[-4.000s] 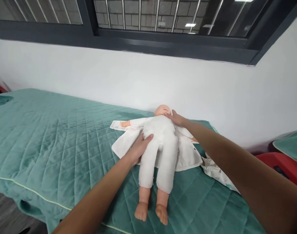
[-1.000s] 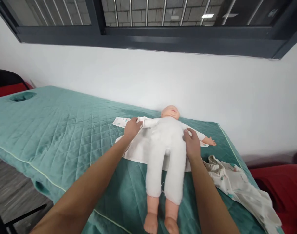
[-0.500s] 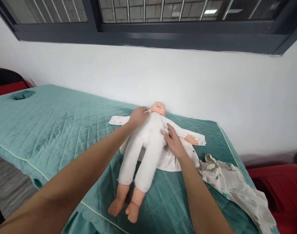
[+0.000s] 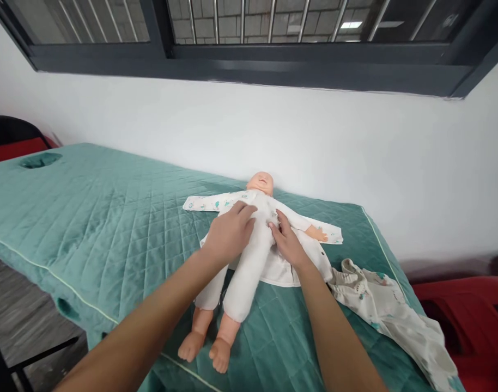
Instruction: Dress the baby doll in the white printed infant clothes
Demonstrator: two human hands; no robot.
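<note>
One sleeve (image 4: 204, 203) of the baby shirt (image 4: 279, 274) seems on the baby doll (image 4: 262, 220) under your hands, the other sleeve (image 4: 335, 235) apparently unfilled beyond your right hand (image 4: 290, 245), fingers parted, your left hand (image 4: 231, 231) hiding its grip.

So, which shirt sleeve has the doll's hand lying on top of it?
The right sleeve, nearer the trousers: the doll's hand lies on it. At the left sleeve no hand shows.

Dark-framed window (image 4: 249, 68) over a white wall (image 4: 216, 122)
Metal bars (image 4: 271, 22) show through it; black-and-red object (image 4: 14, 146) far left, red item (image 4: 473, 313) far right, grey floor (image 4: 22, 302) lower left.
</note>
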